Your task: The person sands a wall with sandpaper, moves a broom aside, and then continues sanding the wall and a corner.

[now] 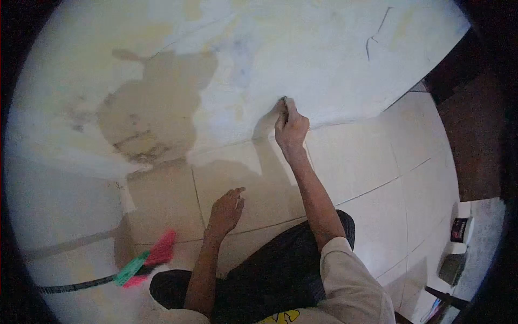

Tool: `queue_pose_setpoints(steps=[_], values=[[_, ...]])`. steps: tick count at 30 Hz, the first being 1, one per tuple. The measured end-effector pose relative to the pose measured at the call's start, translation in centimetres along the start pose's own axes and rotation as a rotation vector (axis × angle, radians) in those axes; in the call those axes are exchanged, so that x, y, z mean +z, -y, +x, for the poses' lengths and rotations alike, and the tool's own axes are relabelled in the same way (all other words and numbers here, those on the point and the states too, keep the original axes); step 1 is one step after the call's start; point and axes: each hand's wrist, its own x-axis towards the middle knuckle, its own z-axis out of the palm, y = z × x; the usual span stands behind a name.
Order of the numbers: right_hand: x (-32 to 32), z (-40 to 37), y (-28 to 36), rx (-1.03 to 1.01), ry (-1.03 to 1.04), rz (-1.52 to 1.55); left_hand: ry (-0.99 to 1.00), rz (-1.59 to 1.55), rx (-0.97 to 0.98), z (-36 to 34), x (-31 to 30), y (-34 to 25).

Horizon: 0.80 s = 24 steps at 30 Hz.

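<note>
My right hand (292, 127) is raised against the lower part of the patchy white wall (329, 65). Its fingers are pinched together at the wall surface around something small and dark that I cannot make out. Lower and to the left, my left hand (226, 211) hovers over the tiled floor (372, 173), fingers partly curled and spread, holding nothing. Shadows of my head and arms fall across the wall and tiles.
A pink and green brush (143, 262) with a dark handle lies at the lower left. At the right are a dark tub with a white rim (460, 230), another container (452, 268) and a brown panel (472, 140). A crack marks the upper wall.
</note>
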Motion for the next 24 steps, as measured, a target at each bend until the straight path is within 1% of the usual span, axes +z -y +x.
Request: queue_pose_setpoints(steps=[4,6,8,9,10,12,13,16,17,19,20,22,23,24], values=[[0.5,-0.4,-1.4,-0.036,-0.045,0.046,-0.062,0.067,0.023,-0.6,0.3,1.0],[1.0,-0.7,-1.5,0.054,-0.042,0.052,-0.069,-0.021,0.001,-0.6,0.0,1.0],[-1.2,1.5,1.3,0.475,-0.289,0.417,-0.086,-0.007,0.002,-0.7,0.1,1.3],[0.3,1.8,-3.0,0.609,-0.387,0.529,-0.095,0.004,0.01,-0.7,0.3,1.3],[-0.7,2.6,-1.8,0.602,-0.378,0.528,-0.099,-0.006,0.007,-0.5,0.4,1.2],[-3.2,3.7,0.2,0.729,-0.353,0.642,-0.084,0.059,-0.033,-0.2,0.5,0.9],[-3.2,3.3,0.3,0.725,-0.35,0.638,-0.084,0.052,-0.032,-0.2,0.6,0.8],[-1.4,1.7,-0.1,0.347,-0.202,0.369,-0.043,0.01,0.014,0.0,0.1,0.7],[-0.6,1.1,-0.3,0.35,-0.204,0.367,-0.051,0.027,0.028,-0.1,0.2,0.7],[0.2,0.6,-0.7,0.169,-0.08,0.141,-0.053,0.044,0.048,-0.1,0.4,0.8],[0.1,0.5,-1.2,0.17,-0.084,0.137,-0.065,0.041,0.04,-0.3,0.6,1.2],[-0.3,0.4,-1.6,0.097,-0.065,0.036,-0.07,0.043,0.033,-0.4,0.6,1.1],[0.0,0.3,-1.7,0.106,-0.07,0.034,-0.049,0.038,0.015,-0.4,0.5,1.0],[0.7,0.2,-1.9,0.251,-0.128,0.243,-0.032,0.033,-0.005,-0.4,0.3,0.8]])
